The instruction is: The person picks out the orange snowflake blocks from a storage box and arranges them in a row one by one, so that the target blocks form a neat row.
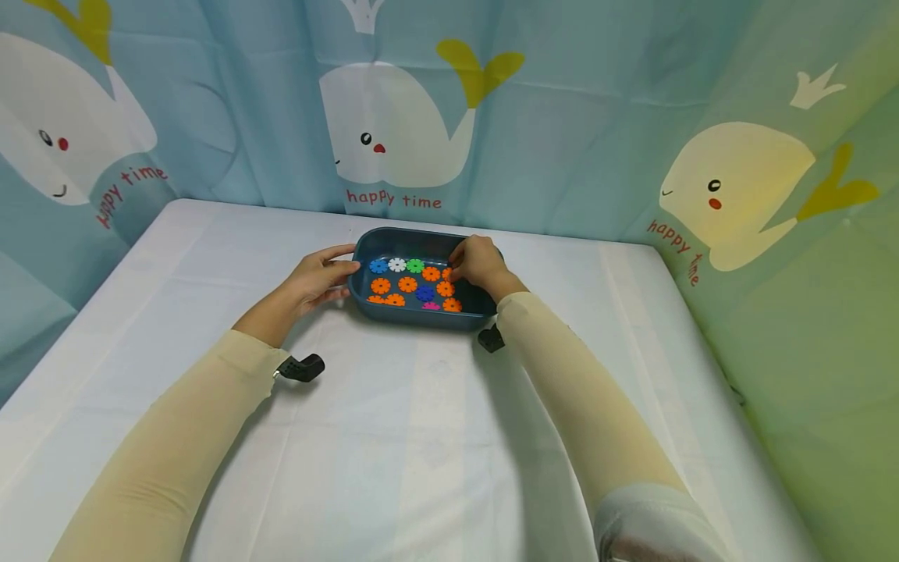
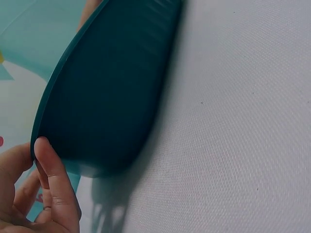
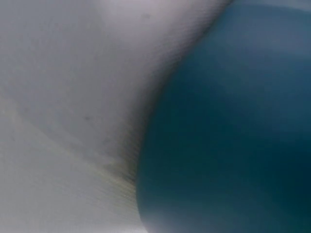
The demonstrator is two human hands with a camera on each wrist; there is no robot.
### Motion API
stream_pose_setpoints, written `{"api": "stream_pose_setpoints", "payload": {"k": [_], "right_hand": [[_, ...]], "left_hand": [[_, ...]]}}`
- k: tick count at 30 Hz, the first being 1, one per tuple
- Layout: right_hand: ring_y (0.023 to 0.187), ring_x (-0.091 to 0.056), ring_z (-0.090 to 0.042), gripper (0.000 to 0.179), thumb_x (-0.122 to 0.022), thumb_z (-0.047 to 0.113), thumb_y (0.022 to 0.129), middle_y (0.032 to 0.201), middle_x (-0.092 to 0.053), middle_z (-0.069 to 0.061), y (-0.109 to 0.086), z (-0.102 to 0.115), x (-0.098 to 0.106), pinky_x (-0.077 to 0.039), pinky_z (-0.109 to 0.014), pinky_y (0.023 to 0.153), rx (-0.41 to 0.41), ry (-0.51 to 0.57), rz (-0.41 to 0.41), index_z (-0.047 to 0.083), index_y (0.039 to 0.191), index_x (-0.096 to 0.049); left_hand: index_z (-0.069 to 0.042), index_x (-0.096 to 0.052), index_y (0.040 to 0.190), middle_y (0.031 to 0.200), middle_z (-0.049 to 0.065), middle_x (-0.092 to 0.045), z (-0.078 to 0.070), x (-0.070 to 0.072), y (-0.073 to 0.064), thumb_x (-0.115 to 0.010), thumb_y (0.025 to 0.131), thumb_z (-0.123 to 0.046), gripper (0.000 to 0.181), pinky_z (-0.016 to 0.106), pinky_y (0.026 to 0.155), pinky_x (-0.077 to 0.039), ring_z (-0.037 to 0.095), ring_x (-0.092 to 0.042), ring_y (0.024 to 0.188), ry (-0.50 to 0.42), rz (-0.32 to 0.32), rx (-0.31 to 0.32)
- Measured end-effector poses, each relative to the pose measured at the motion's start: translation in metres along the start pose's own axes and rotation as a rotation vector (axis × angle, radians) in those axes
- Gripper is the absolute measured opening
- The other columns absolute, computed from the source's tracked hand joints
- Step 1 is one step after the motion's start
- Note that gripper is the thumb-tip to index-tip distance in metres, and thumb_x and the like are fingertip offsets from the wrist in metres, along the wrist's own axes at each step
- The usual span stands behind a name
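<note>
A dark blue-green plastic basin (image 1: 421, 316) stands near the far side of the table, with several flat notched discs in its bottom. Most are orange, like the disc (image 1: 407, 285) near the middle; white (image 1: 397, 265), green (image 1: 415, 266), blue and pink ones lie among them. My left hand (image 1: 312, 277) holds the basin's left rim, its fingertips (image 2: 47, 150) against the outer wall in the left wrist view. Over the right part of the basin, my right hand (image 1: 481, 261) reaches in with bent fingers and pinches an orange disc (image 1: 446, 274), partly hidden by the fingertips.
A white cloth covers the table (image 1: 393, 437). Behind it hangs a blue curtain (image 1: 590, 156) with whale prints, turning green at the right. A black wrist mount (image 1: 302, 368) sticks out under the left sleeve. The basin's outer wall (image 3: 228, 145) fills much of the right wrist view.
</note>
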State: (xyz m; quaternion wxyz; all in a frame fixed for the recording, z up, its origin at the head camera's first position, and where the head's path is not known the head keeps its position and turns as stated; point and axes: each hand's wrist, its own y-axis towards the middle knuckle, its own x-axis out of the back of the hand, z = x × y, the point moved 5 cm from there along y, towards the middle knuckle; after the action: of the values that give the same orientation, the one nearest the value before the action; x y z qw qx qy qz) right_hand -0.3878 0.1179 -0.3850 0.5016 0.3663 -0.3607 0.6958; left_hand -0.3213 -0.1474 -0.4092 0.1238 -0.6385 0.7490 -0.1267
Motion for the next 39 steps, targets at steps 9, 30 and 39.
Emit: {"api": "stream_pose_setpoints", "payload": {"k": [9, 30, 39], "right_hand": [[0.092, -0.067, -0.023, 0.034, -0.083, 0.008, 0.079, 0.104, -0.073, -0.014, -0.002, 0.001, 0.002, -0.058, -0.034, 0.084, -0.003, 0.020, 0.003, -0.001, 0.110, -0.072], [0.092, -0.068, -0.023, 0.025, -0.076, 0.000, 0.084, 0.103, -0.073, -0.015, -0.002, 0.001, 0.008, -0.058, -0.035, 0.084, 0.006, 0.007, 0.081, 0.000, 0.109, -0.073], [0.085, -0.068, -0.024, 0.024, -0.072, -0.005, 0.084, 0.105, -0.072, -0.021, -0.007, 0.003, 0.016, -0.060, -0.030, 0.074, 0.047, 0.043, 0.159, -0.004, 0.108, -0.073]], "left_hand": [[-0.023, -0.041, 0.151, 0.127, 0.010, -0.055, 0.000, 0.000, 0.002, -0.061, 0.098, -0.018, 0.057, 0.017, 0.062, -0.057, 0.004, -0.064, 0.075, 0.002, -0.019, 0.012], [-0.025, -0.039, 0.152, 0.137, 0.012, -0.052, 0.003, -0.001, 0.005, -0.060, 0.099, -0.020, 0.057, 0.017, 0.065, -0.057, 0.004, -0.064, 0.081, -0.012, -0.017, 0.020], [-0.024, -0.039, 0.152, 0.138, 0.013, -0.051, 0.003, -0.001, 0.005, -0.061, 0.099, -0.020, 0.058, 0.016, 0.063, -0.056, 0.004, -0.064, 0.079, -0.025, -0.013, 0.017]]}}
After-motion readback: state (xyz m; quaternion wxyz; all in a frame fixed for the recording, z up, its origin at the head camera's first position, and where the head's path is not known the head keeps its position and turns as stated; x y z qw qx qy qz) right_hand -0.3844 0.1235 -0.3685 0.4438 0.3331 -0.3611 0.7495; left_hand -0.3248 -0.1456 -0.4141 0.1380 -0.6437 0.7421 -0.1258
